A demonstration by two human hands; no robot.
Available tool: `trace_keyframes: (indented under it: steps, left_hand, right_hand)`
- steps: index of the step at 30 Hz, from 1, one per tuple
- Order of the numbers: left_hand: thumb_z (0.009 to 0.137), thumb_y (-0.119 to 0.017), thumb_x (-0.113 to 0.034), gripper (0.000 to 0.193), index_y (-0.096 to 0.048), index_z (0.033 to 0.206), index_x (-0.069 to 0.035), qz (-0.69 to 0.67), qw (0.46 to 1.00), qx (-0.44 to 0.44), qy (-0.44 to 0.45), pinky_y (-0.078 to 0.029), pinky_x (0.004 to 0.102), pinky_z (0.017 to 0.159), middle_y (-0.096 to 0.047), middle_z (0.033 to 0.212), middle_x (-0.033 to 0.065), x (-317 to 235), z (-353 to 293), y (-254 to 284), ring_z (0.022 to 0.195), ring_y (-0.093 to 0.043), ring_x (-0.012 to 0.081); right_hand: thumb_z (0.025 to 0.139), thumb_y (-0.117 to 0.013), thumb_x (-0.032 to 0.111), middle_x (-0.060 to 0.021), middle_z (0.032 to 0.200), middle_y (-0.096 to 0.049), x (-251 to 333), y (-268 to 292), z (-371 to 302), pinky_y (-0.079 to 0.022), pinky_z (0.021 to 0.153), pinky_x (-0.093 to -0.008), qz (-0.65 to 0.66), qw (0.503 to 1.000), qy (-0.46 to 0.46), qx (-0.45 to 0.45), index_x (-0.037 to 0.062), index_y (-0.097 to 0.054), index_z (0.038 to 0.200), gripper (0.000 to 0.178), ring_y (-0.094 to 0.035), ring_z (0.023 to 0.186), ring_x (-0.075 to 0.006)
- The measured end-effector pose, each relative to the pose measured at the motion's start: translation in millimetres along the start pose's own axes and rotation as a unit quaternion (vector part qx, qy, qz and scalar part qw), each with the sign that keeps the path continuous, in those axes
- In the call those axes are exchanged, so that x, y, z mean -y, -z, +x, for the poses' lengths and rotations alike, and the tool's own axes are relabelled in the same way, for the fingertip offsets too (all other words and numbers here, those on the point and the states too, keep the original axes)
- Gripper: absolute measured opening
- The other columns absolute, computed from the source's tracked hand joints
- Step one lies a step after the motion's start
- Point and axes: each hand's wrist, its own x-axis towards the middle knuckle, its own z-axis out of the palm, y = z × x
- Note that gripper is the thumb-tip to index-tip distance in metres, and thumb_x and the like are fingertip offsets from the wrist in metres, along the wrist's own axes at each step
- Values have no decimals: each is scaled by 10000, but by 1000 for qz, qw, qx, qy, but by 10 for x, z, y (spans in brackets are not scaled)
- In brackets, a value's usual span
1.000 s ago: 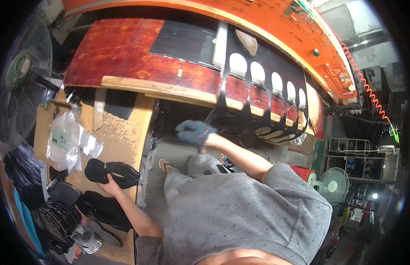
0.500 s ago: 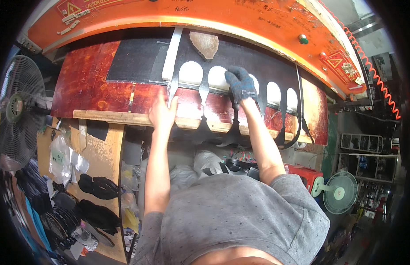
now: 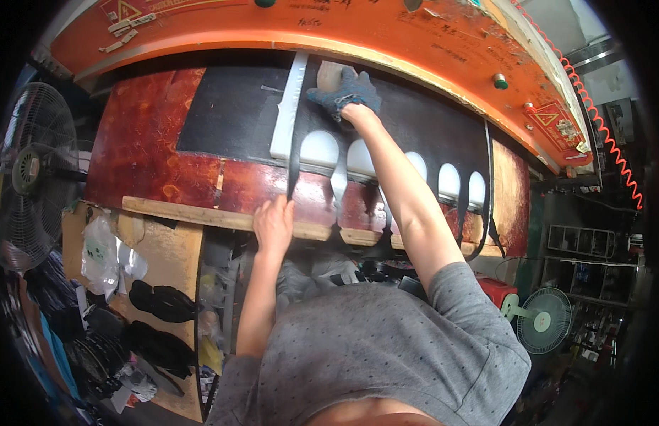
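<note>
My gloved right hand reaches across the table, fingers spread over a flat brown tapered piece. The glove covers the lower part of that piece; whether it grips it is not plain. At the table's front edge, my bare left hand pinches the lower end of a narrow black strip. Beside that strip is a row of white rounded shapes, with another narrow-waisted black strip between two of them. Some of the row is hidden behind my right forearm. A long white bar lies left of the row.
An orange machine beam with a green button spans the far side of the red table. Fans stand left and right. Black pieces lie on a lower board at left. A coiled red hose hangs right.
My right hand has moved from the white shapes to the far left, over the brown piece. My left hand has closed on the black strip's lower end. The whole view has shifted slightly.
</note>
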Motion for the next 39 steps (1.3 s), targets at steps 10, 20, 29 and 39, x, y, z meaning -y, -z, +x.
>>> trace_keyframes:
  steps: [10,20,29,39]
  left_hand:
    - [890,-583,-356,283,-564,801,-88,-47,996,-63,-40,-405,398,554,-552,658,76,-17,288,-39,631,-546,275]
    - [869,-619,-314,233,-560,768,-112,-85,994,-40,-50,-386,375,531,-537,613,35,-92,396,-5,596,-536,231]
    - [865,-622,-321,236,-557,759,-121,-92,994,-31,-47,-401,368,528,-544,613,29,-64,383,-7,589,-542,224]
    - [891,-571,-419,333,-627,925,-93,-40,997,-45,-51,-450,405,577,-609,681,65,37,277,-207,641,-594,278]
  right_hand:
    - [550,-751,589,-214,1351,-489,-3,-73,739,-413,1028,-413,-31,998,-8,47,143,-452,1382,990,-487,1231,-394]
    - [595,-809,450,-227,1259,-575,50,-73,916,-490,915,-374,199,975,-96,-9,7,-475,1353,940,-597,1107,-305]
    - [678,-691,585,-199,1348,-478,323,-165,832,-424,988,-436,4,997,-72,-19,167,-502,1337,804,-503,1198,-373]
    - [886,-591,357,-103,865,-665,-1277,-85,-436,-504,657,-356,233,945,56,-223,46,-657,895,318,-634,761,-225]
